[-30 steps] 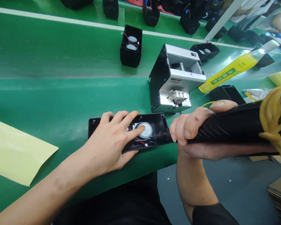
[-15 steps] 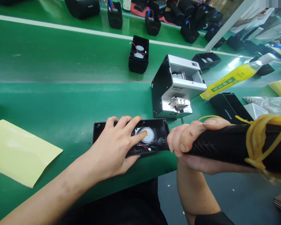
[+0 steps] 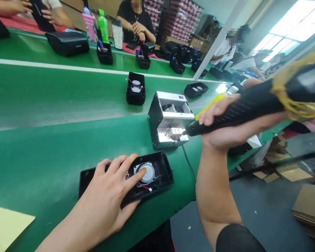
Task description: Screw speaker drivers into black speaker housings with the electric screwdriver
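Note:
My left hand [image 3: 115,185] lies over an open black housing [image 3: 161,171] on the green bench, thumb at its near side, fingers across it, a fingertip on the round white speaker [image 3: 147,173]. A red wire with a small white plug shows beside the speaker. My right hand [image 3: 225,129] is wrapped round a black power screwdriver [image 3: 233,112] with yellow bands tied on it. The tool's tip is at the metal outlet of a silver and black screw feeder [image 3: 173,108]; whether they touch I cannot tell.
Behind the feeder stand more black housings, one with two white speakers [image 3: 135,87] and another [image 3: 196,90] to its right. A yellow sheet [image 3: 10,224] lies at the lower left. A yellow bottle [image 3: 212,103] is partly hidden behind my right hand. People sit across the bench.
My right hand has lifted the screwdriver from the housing's right end to the feeder. The view has tilted up, showing more people. My left hand stays on the housing.

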The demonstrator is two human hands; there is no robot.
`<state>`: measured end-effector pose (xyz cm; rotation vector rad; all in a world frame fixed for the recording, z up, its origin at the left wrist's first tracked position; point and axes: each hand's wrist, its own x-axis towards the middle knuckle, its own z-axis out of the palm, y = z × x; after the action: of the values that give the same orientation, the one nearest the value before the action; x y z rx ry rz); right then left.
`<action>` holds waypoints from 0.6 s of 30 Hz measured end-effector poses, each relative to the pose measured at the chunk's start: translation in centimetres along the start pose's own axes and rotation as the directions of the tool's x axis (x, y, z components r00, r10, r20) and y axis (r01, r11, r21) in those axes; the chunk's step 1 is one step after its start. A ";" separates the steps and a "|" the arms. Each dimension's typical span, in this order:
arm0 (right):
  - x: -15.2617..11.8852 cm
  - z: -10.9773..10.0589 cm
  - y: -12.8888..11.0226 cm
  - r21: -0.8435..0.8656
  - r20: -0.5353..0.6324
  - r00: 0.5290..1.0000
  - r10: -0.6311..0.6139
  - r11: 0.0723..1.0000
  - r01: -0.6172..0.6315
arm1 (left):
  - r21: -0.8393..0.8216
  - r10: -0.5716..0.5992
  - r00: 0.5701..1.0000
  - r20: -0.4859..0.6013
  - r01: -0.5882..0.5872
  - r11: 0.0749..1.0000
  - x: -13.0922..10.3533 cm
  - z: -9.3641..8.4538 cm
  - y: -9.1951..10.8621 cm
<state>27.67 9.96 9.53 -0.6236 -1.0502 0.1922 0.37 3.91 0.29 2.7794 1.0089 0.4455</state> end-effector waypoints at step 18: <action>-1.9 -0.9 -1.2 0.071 0.033 0.995 0.098 0.992 -0.100 | 0.046 -0.026 1.000 0.005 0.026 0.999 -0.5 -0.7 -0.8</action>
<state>27.31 7.78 8.45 -0.6092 -1.0374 0.3254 -0.65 4.23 0.66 2.8026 1.0665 0.4156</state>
